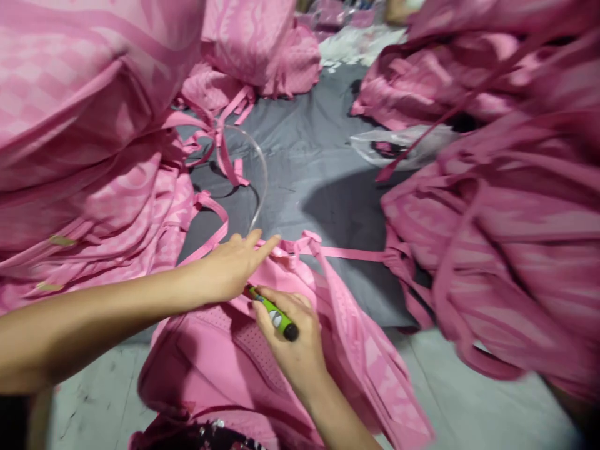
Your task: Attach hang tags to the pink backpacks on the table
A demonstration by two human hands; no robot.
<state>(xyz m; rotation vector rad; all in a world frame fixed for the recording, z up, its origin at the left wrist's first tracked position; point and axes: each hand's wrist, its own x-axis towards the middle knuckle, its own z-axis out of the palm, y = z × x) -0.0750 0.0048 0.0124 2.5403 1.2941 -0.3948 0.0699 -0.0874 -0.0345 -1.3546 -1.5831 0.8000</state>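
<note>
One pink bag (pixel 220 353) is laid at 6 o'clock, its upper edge over the grey sheeting (pixel 304 156). That edge is covered by the left hand (pixel 234 265), just off centre at 8 o'clock, with fingers extended; whether cloth is pinched beneath cannot be told. In the right hand (pixel 296 322), at 6 o'clock, a slim green tool (pixel 272 312) is held closely between thumb and fingers, its dark butt turned towards 4 o'clock and its other end close beside the left hand. The step in hand is judged to be close work with the tool at the bag's edge; for the next move, a steadied edge and fingers clear of the tip would be called for. No brand or writing can be read: a whitish printed figure is seen on the barrel, and on the yellow strips (pixel 62 240) in the pink pile (pixel 135 212), at 9 o'clock, nothing legible is shown.
</note>
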